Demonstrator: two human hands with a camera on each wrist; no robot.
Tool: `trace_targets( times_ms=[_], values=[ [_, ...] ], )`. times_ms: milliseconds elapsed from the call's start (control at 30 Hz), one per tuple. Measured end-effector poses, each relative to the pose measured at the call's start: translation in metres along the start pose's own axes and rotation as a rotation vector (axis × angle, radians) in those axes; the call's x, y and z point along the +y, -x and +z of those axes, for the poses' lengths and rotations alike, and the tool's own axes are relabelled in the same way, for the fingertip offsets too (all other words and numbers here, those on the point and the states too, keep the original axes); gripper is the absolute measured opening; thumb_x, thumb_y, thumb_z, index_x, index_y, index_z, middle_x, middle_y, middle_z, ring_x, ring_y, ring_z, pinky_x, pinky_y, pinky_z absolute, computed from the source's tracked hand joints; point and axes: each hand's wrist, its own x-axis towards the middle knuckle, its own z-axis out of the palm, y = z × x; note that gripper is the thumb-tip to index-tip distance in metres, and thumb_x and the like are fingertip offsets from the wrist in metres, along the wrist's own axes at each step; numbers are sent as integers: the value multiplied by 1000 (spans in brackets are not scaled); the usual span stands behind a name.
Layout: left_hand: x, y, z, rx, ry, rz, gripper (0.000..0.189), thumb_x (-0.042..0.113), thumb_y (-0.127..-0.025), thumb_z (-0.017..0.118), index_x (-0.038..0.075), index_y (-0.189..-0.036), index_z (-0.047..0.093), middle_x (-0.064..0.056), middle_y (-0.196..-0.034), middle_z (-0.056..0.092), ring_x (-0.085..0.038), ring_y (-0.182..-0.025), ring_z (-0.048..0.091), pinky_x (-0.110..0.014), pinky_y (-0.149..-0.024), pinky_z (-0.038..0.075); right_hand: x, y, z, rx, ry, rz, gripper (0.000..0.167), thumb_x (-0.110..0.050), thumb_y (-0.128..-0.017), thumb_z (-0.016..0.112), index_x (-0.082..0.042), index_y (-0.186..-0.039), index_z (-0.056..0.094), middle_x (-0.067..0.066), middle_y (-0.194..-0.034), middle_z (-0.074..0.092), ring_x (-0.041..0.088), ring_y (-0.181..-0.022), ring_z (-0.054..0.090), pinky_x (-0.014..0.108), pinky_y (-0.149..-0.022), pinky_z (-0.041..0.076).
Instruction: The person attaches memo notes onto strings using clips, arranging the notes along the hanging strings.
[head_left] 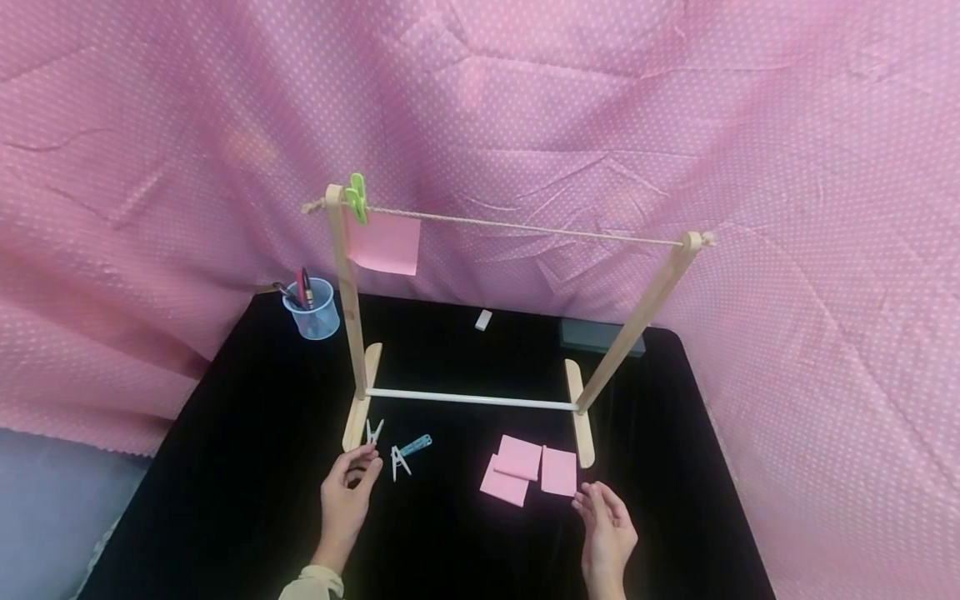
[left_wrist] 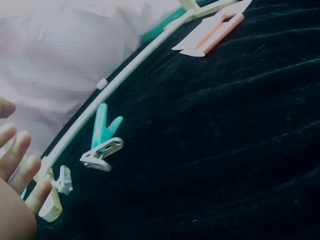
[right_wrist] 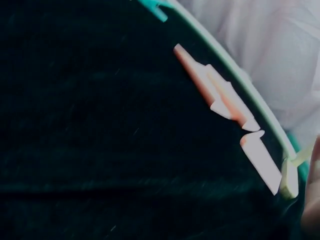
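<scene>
My left hand (head_left: 351,483) is at the foot of the rack's left post, fingers loosely bent with a gap to the thumb. Just beyond its fingertips is a white clothespin (head_left: 374,431). To its right, another white clothespin (head_left: 400,463) lies against a blue clothespin (head_left: 416,445); the left wrist view shows this blue clothespin (left_wrist: 100,125) too. My right hand (head_left: 607,533) hovers with relaxed fingers beside a pink sticky note (head_left: 558,472). Two more pink sticky notes (head_left: 517,458) overlap left of that one. A green clothespin (head_left: 357,198) holds a pink sticky note (head_left: 386,243) on the string.
A wooden rack (head_left: 351,308) stands on the black cloth, its string (head_left: 525,226) tied between two posts and a white bar (head_left: 472,399) low down. Behind are a blue pen cup (head_left: 317,317), a white eraser (head_left: 483,320) and a dark flat box (head_left: 592,335). Pink dotted curtain (head_left: 525,125) encloses the table.
</scene>
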Motion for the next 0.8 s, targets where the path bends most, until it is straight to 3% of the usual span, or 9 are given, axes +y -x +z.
trace_targets(
  times_ms=[200,300,467,600,800],
  values=[
    [-7,5,11,93,-186,7,25,5,-87,77,3,-111,71,-13,-99,73,-7,-83,59,-9,-71,44,19,-7,-9,63,46,-57,34,-7,-92,72,11,-119,62,6,-89,78,12,-75,75,26,-71,60],
    [-13,8,17,103,-249,17,27,6,-84,80,3,-110,71,-12,-98,74,-17,-85,59,-12,-71,45,26,-10,-11,107,122,-75,41,-9,-91,74,14,-121,60,1,-86,78,10,-73,74,25,-71,60],
    [-22,12,25,92,-298,34,33,10,-80,85,5,-110,71,-9,-100,72,-20,-87,57,-17,-73,43,33,-14,-11,161,264,-56,45,-12,-91,75,15,-123,59,-11,-80,75,5,-70,72,22,-69,59],
    [-29,15,31,120,-309,53,43,14,-73,90,5,-110,71,-9,-102,71,-20,-89,55,-18,-74,38,35,-16,-9,173,355,-34,45,-16,-92,74,11,-125,59,-16,-78,72,2,-70,71,20,-68,59],
    [-36,19,42,170,-339,117,53,16,-65,96,3,-110,70,-10,-101,70,-22,-89,53,-22,-76,35,34,-17,-6,159,379,-35,44,-16,-90,76,10,-123,62,-9,-79,75,5,-68,73,21,-65,59]
  ],
)
